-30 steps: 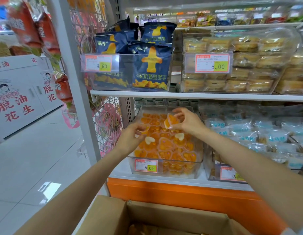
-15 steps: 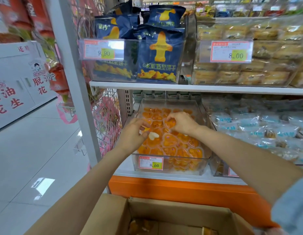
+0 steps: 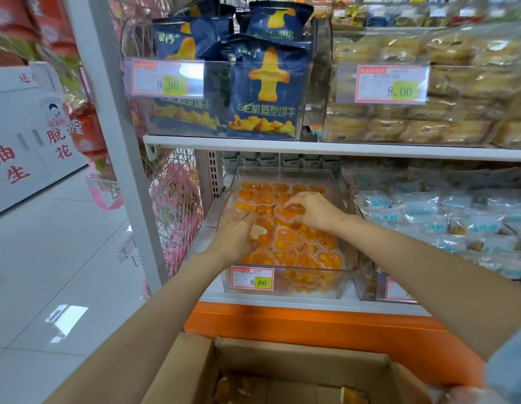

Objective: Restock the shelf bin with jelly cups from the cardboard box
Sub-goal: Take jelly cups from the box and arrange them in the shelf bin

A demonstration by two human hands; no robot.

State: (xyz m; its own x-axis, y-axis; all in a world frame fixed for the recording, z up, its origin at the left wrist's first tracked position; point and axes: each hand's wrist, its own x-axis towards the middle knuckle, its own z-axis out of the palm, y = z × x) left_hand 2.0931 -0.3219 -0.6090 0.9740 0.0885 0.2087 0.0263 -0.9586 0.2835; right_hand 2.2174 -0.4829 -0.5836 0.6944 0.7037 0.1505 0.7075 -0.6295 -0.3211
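My left hand (image 3: pixel 234 239) sits low in the clear shelf bin (image 3: pixel 311 284), thumb and fingers seemingly pinching a pale heart-shaped jelly cup (image 3: pixel 258 232). My right hand (image 3: pixel 316 211) curls its fingers round an orange jelly cup (image 3: pixel 287 213) just beyond. Below my left wrist the price tag (image 3: pixel 252 277) reads 8.60, and the cardboard box (image 3: pixel 282 365) lies under my forearms.

Sitting at the front edge of the lower shelf (image 3: pixel 282 302) as a clear shelf bin (image 3: pixel 285 175), packed with orange heart-shaped jelly cups (image 3: pixel 285 239) lying flat, tops up. Standing open below as a brown cardboard box (image 3: pixel 297 360), showing a few cups inside.
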